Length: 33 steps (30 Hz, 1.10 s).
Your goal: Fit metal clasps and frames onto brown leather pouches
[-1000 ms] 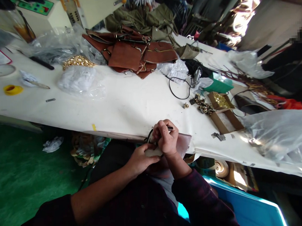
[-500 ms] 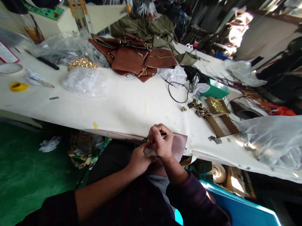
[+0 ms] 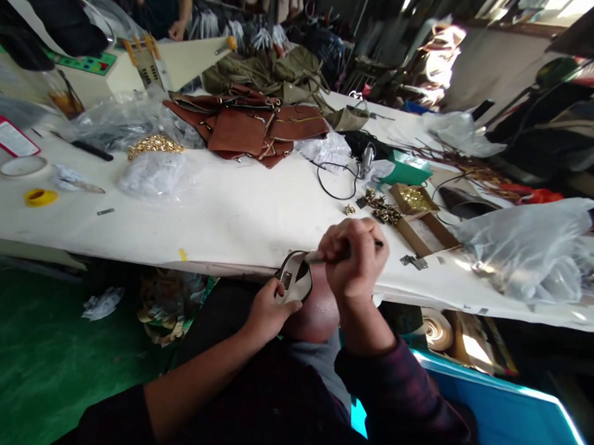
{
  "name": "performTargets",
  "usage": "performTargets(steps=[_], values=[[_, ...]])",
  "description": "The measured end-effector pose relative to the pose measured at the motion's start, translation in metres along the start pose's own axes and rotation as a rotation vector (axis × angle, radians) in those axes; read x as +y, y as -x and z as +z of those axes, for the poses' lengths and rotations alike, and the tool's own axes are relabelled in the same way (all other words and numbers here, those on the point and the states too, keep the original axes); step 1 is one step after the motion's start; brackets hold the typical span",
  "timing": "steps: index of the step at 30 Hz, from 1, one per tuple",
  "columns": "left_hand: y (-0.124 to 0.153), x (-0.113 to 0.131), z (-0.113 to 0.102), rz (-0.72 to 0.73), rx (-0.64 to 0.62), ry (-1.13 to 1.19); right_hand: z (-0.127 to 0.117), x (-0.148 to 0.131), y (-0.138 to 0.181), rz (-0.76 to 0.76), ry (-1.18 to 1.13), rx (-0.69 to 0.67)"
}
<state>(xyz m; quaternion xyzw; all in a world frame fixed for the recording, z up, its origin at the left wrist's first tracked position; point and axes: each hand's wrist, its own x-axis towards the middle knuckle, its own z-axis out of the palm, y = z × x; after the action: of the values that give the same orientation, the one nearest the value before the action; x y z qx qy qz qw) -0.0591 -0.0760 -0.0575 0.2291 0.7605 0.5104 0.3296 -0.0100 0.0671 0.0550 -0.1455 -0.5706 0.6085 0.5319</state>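
My left hand pinches a pale, rounded leather piece with a dark edge and a small rectangular fitting or slot on its face. Closed in a fist, my right hand grips a thin dark tool whose kind I cannot make out. The tool's front end points left, close to the pale piece's upper right edge; whether they touch is unclear. Brown leather lies below and between my hands, over my lap at the table's front edge.
On the white table lie a brown leather bag, gold-coloured hardware, small cardboard boxes and a plastic bag. A blue bin stands at lower right. Another person's hand shows behind the machine.
My right hand has moved up and right, away from my left, with the tool in it. The pale piece, mostly covered before, now shows in my left hand. The view has shifted slightly.
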Motion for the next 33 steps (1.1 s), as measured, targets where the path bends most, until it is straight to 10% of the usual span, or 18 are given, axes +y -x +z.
performTargets(steps=[8,16,20,29,33], values=[[0.022,0.027,-0.044,0.131,-0.164,-0.17,-0.059,0.033,-0.067,0.186,0.865,-0.3],[-0.008,0.066,-0.081,0.202,-0.506,-0.339,-0.118,-0.018,0.023,0.37,0.547,-0.626],[-0.029,0.101,-0.081,0.192,-0.724,-0.332,-0.138,-0.024,0.051,0.473,0.521,-0.437],[-0.083,0.131,-0.082,0.833,-0.323,-1.001,-0.084,0.026,0.088,0.537,0.076,0.135],[-0.103,0.124,-0.099,1.017,-0.425,-1.24,-0.093,0.032,0.12,0.447,0.262,0.135]])
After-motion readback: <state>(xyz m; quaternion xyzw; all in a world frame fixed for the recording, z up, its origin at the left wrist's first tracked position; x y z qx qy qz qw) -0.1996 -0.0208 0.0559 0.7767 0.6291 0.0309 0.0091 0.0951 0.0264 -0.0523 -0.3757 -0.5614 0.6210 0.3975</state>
